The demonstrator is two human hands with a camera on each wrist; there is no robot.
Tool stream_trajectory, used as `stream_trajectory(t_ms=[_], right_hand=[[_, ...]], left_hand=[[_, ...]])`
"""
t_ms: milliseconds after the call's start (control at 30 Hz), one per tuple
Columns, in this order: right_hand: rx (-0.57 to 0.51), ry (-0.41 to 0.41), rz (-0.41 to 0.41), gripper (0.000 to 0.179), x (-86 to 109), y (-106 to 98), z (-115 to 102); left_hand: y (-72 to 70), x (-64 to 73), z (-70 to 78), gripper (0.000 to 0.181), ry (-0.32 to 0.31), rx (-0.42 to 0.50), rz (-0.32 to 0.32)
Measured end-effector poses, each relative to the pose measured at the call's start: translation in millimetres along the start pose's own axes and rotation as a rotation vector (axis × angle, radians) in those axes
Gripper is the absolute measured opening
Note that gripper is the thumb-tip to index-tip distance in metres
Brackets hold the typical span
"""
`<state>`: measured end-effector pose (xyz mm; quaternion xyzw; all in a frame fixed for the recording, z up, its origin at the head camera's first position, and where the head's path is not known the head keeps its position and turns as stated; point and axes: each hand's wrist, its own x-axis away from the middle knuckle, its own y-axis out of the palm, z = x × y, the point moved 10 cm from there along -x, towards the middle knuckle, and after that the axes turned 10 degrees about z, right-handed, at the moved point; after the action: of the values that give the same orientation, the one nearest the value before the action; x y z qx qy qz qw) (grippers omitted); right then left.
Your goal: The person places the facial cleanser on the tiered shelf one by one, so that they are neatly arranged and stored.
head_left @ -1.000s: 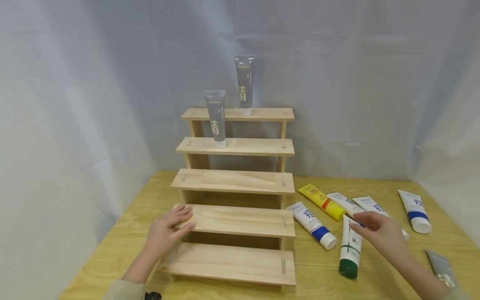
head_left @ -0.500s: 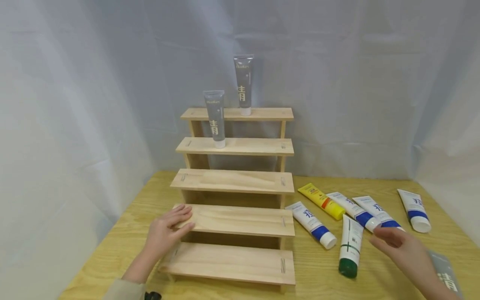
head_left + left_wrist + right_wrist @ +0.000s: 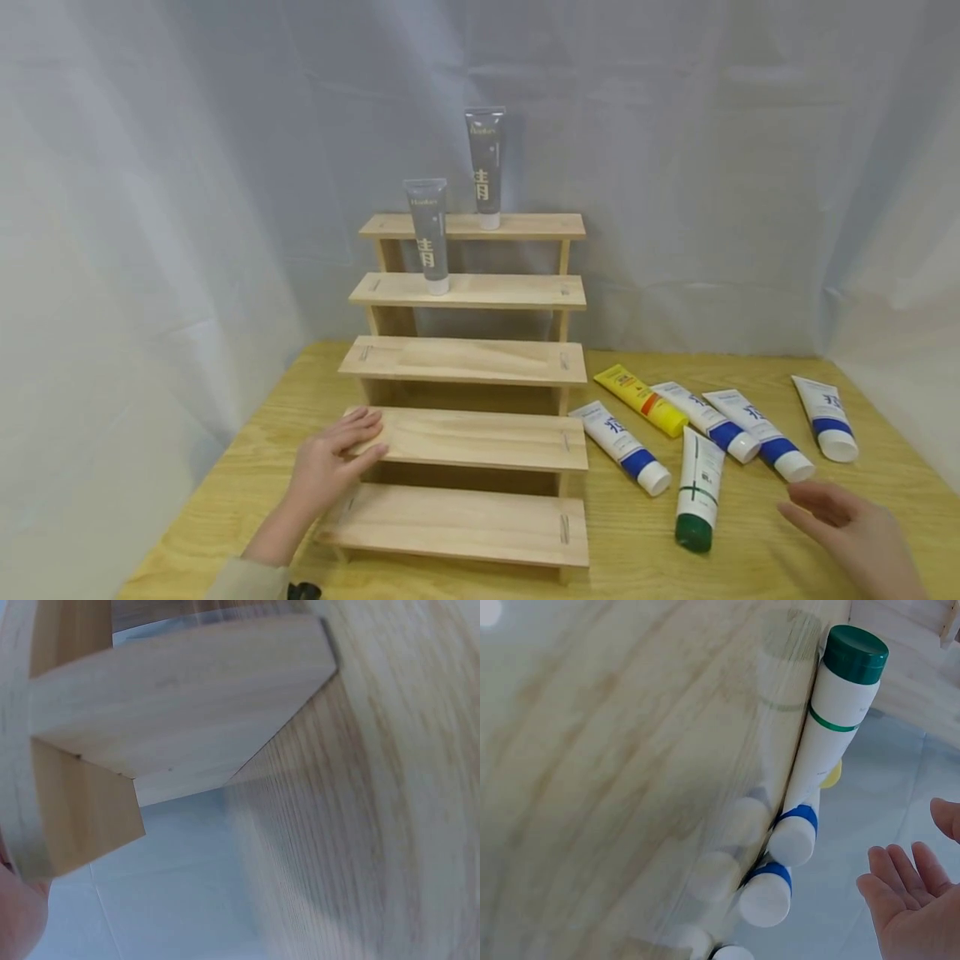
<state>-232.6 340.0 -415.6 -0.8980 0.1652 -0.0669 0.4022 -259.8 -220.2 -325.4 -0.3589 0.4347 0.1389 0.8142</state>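
Note:
My left hand point(image 3: 333, 462) rests on the left end of the second-lowest step of a wooden stepped display rack point(image 3: 480, 521), fingers and thumb on top. In the left wrist view part of the hand point(image 3: 19, 915) shows beside the rack. My right hand point(image 3: 855, 533) hovers over the table at the right, fingers loosely bent; in the right wrist view it point(image 3: 915, 900) holds nothing. Left of it lies a white tube with a green cap point(image 3: 700, 492). Two grey tubes stand on their caps on the rack, one point(image 3: 487, 167) on the top step, another point(image 3: 429, 237) one step lower.
Several white tubes with blue bands, such as this one point(image 3: 622, 450), lie right of the rack, with a yellow tube point(image 3: 641, 400) among them. One white tube point(image 3: 825, 417) lies apart near the table's right edge. White sheeting point(image 3: 675, 167) surrounds the table.
My right hand has moved right and toward me, away from the green-capped tube. It now covers the place where a grey tube lay. My left hand has stayed on the rack.

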Motion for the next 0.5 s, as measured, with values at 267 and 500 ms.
stream_trajectory(t_ms=[267, 500], right_hand=[[-0.027, 0.117, 0.021, 0.071, 1.9, -12, 34], [-0.093, 0.26, 0.138, 0.064, -0.3, -25, 69]], left_hand=[[-1.4, -1.4, 0.3, 0.031, 0.002, 0.003, 0.001], [-2.7, -4.4, -1.3, 0.031, -0.004, -0.007, 0.004]])
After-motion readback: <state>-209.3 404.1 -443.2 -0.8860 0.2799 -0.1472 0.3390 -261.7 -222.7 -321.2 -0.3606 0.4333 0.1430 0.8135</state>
